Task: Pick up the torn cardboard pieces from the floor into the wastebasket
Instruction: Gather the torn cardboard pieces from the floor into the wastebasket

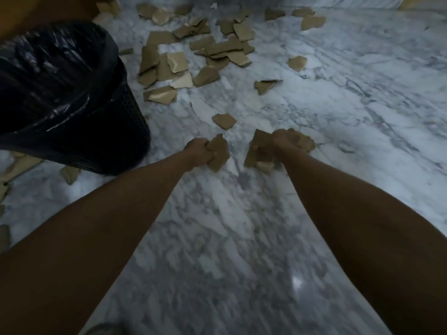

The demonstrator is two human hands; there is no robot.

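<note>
White, grey-veined marble floor (338, 97) carries scattered torn brown cardboard pieces (200, 52), thickest beyond the black mesh wastebasket lined with a black plastic bag (72, 93) at left (handy for dropping). Left hand (199, 151) is clenched around one piece (219, 153); right hand (281, 143) grips several scraps (257, 147)

a single wide-angle head-worn view, directed forward and steeply down along both outstretched bare forearms onto a marble floor (338, 105), held close above it, with a lined wastebasket (72, 93) kept at upper left and edges visibly bowed by the lens.
</note>
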